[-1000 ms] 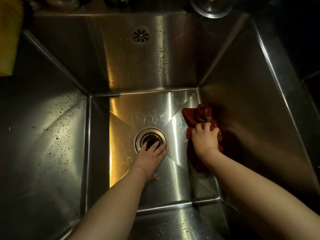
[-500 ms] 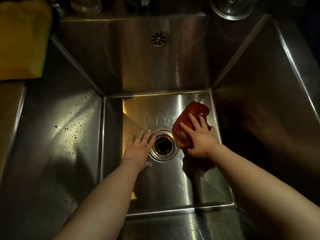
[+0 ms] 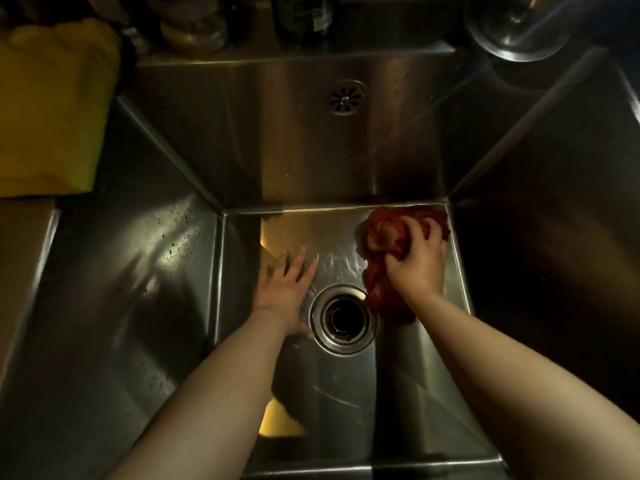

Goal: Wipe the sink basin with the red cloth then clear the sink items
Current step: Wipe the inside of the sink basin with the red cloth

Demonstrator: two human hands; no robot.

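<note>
The steel sink basin (image 3: 346,168) is deep, and its floor shines wet around the round drain (image 3: 343,318). My right hand (image 3: 417,263) grips the bunched red cloth (image 3: 384,233) and presses it on the basin floor near the far right corner, just right of the drain. Left of the drain, my left hand (image 3: 285,287) rests flat on the floor with its fingers spread and holds nothing.
An overflow grate (image 3: 345,98) sits high on the back wall. A yellow cloth (image 3: 52,109) lies on the left counter. Jars and a dark bottle (image 3: 304,15) stand behind the rim, and a metal bowl (image 3: 519,26) sits at the back right.
My right hand has pushed the red cloth from beside the drain toward the far right corner. My left hand stays flat left of the drain. The view has shifted closer.
</note>
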